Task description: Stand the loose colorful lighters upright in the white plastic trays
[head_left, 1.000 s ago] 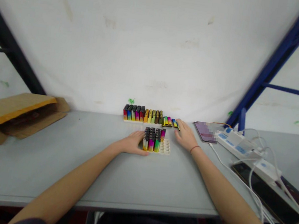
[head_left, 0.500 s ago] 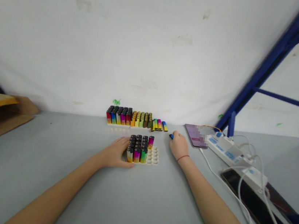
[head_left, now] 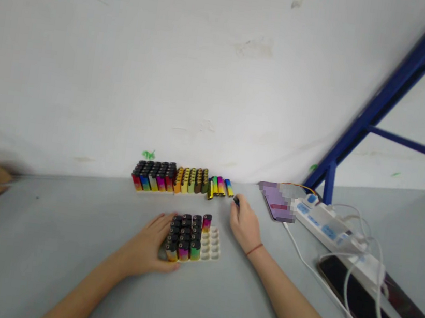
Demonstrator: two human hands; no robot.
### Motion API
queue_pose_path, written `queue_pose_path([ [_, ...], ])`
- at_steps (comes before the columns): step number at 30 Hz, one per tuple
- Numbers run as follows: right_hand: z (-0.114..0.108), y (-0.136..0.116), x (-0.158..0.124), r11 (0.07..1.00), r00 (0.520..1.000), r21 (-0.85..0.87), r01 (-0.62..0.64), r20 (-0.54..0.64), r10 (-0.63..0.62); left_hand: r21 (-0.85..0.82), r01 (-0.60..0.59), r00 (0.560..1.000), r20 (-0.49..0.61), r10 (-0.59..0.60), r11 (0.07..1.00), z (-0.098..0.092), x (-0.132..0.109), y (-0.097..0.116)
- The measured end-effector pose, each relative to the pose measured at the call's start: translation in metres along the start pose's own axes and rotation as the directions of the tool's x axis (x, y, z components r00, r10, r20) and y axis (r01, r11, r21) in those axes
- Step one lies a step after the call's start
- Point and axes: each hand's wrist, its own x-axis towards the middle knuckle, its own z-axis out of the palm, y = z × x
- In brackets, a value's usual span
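In the head view, a white tray (head_left: 211, 250) with round sockets holds several upright lighters (head_left: 184, 249) with black tops; its right-hand sockets are mostly bare. My left hand (head_left: 148, 247) grips the tray's left side, thumb at the near corner and fingers along the far side. To the right of the tray, my right hand (head_left: 245, 225) is closed on a lighter (head_left: 236, 201); only its dark end shows past the fingers. A few loose lighters (head_left: 220, 186) in bright colours lie beyond, near the wall.
Against the wall stand a block of black-topped lighters (head_left: 154, 176) and a block of yellow-to-brown lighters (head_left: 191, 180). On the right are a phone (head_left: 275, 201), a white power strip (head_left: 338, 233) with cables, and a dark phone (head_left: 367, 304). A blue metal frame (head_left: 376, 107) rises behind.
The whole view has shifted, so the tray and my hands appear lower. The lighter in my right hand has turned, its dark end now showing instead of its blue body. My left hand stays on the tray.
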Motion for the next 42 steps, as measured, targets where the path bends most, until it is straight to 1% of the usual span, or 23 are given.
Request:
queue_pose_path([
  [4, 0.005, 0.004, -0.002, 0.987, 0.995, 0.126, -0.099, -0.009, 0.101, 0.01, -0.014, 1.0, -0.016, 0.015, 1.0, 0.0, -0.001, -0.001],
  [7, 0.008, 0.006, -0.004, 0.954, 0.987, 0.259, -0.15, -0.022, 0.161, 0.014, -0.03, 0.999, -0.021, 0.03, 0.999, 0.001, -0.002, -0.003],
  [13, 0.01, 0.002, -0.006, 0.832, 0.963, 0.505, -0.229, -0.01, 0.271, 0.009, -0.061, 0.997, -0.039, 0.061, 0.998, 0.005, -0.002, -0.008],
  [16, 0.01, -0.002, -0.007, 0.771, 0.957, 0.592, -0.236, 0.005, 0.289, 0.002, -0.057, 0.997, -0.046, 0.057, 0.998, 0.006, -0.001, -0.009],
  [21, 0.012, -0.002, -0.01, 0.738, 0.973, 0.656, -0.16, -0.022, 0.231, -0.01, -0.023, 0.999, -0.047, 0.022, 1.0, 0.002, 0.001, -0.005],
  [26, 0.015, 0.002, -0.008, 0.696, 0.966, 0.703, -0.149, -0.047, 0.254, 0.019, -0.011, 0.999, -0.035, 0.012, 1.0, -0.004, 0.003, 0.003],
  [29, 0.017, 0.002, -0.007, 0.688, 0.967, 0.706, -0.167, -0.018, 0.254, 0.025, -0.037, 0.998, -0.051, 0.038, 0.999, -0.006, 0.004, 0.006],
  [32, 0.021, 0.0, -0.007, 0.648, 0.957, 0.732, -0.213, 0.022, 0.29, 0.029, -0.055, 0.997, -0.058, 0.057, 0.998, -0.006, 0.003, 0.005],
  [35, 0.023, -0.001, -0.008, 0.615, 0.947, 0.755, -0.227, 0.025, 0.319, 0.036, -0.047, 0.998, -0.04, 0.049, 0.998, -0.005, 0.001, 0.003],
  [38, 0.024, 0.002, -0.007, 0.625, 0.952, 0.756, -0.193, -0.008, 0.305, 0.046, -0.04, 0.999, 0.019, 0.039, 0.998, -0.005, 0.001, 0.003],
  [42, 0.029, 0.012, -0.004, 0.679, 0.967, 0.723, -0.124, -0.065, 0.246, 0.054, -0.032, 0.997, 0.07, 0.028, 0.998, -0.007, 0.003, 0.007],
])
